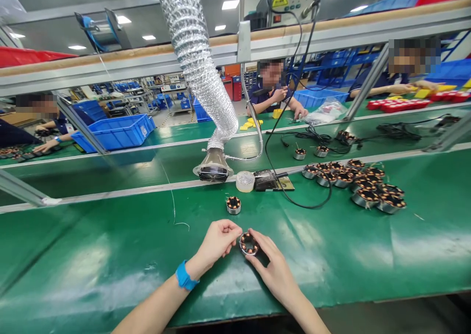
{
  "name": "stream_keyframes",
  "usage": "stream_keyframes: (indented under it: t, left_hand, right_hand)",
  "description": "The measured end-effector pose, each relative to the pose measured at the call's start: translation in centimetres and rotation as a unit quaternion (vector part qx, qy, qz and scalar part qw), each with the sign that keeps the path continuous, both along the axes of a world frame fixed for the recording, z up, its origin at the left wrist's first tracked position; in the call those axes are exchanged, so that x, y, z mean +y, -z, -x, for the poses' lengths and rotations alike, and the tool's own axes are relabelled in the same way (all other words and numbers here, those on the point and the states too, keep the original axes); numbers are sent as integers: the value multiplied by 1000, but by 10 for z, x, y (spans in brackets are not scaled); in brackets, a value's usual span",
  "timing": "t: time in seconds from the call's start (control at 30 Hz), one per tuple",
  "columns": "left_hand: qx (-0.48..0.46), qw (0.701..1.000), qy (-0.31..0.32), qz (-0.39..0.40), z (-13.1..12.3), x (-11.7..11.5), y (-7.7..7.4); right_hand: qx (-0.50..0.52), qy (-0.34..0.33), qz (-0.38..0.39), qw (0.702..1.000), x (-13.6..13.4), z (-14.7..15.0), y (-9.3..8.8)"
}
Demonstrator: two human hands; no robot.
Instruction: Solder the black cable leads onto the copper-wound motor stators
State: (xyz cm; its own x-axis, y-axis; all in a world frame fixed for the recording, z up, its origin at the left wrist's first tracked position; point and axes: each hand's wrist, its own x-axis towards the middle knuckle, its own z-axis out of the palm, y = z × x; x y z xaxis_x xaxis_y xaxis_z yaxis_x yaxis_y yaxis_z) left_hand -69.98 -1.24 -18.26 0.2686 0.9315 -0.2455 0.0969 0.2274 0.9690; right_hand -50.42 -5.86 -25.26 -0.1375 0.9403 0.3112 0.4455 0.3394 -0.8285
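While the right hand (271,259) holds a stator (249,250) between thumb and fingers, the left hand (220,239) sits at its left edge, fingertips pinched together, on what I cannot tell. That stator lies between both hands; beyond stand a second stator (233,209), then a tape roll (245,182) and nozzle (214,163).

Free: mat (91,270) left of left hand (222,238) | Ahead: lone stator (233,205), duct hood (213,166) | Right: stator cluster (364,184) (cable (312,207) beside)

copper-coiled, silver-rimmed ring (250,251), hole upward, between both hands (274,265)
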Motion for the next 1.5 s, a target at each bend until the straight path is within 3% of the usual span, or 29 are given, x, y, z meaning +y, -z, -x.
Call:
stream_keyframes:
  t: [0.17, 0.43, 0.7, 0.97, 1.23, 1.37, 1.5]
  left_hand:
    - [60, 998, -6, -9, 10, -6, 4]
    - [-75, 994, 50, 57, 1, -3, 7]
    - [-13, 998, -17, 51, 11, 9, 16]
    - [-174, 973, 32, 148, 4, 8, 17]
    - [-96, 993, 20, 71, 16, 2, 17]
    - [5, 999, -40, -21, 28, 17, 33]
    - [120, 979, -104, -127, 24, 49, 51]
  right_hand:
    - [-5, -5, 2, 1000, -1, 0, -3]
    - [-10, -7, -13, 1000, 0, -1, 0]
    - [-12, -7, -12, 1000, -1, -1, 1]
    - [-12, -19, -10, 1000, 0, -1, 0]
    - [-22, 2, -16, 1000, -4, 0, 0]
    - [-35, 15, -5, 999, -1, -2, 1]
    - [-54, -9, 15, 998, 19, -2, -8]
